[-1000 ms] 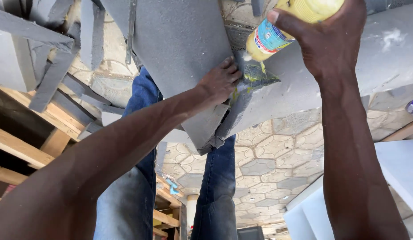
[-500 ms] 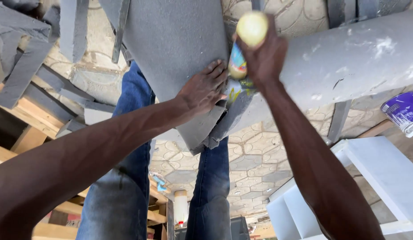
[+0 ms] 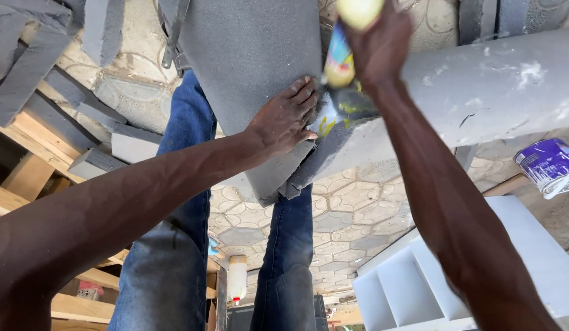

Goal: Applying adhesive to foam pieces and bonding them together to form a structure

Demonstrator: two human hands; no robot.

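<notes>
Your left hand (image 3: 284, 119) lay flat, fingers spread, on grey foam (image 3: 254, 55). Your right hand (image 3: 379, 46) gripped a yellow glue bottle (image 3: 341, 58), nozzle against the foam's edge.

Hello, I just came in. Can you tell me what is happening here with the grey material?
A person presses the left hand flat on a grey foam sheet lying over a long grey padded panel. The right hand holds a yellow squeeze bottle, tipped nozzle down at the seam, where yellow glue streaks show. A purple can lies on the patterned floor nearby.
</notes>
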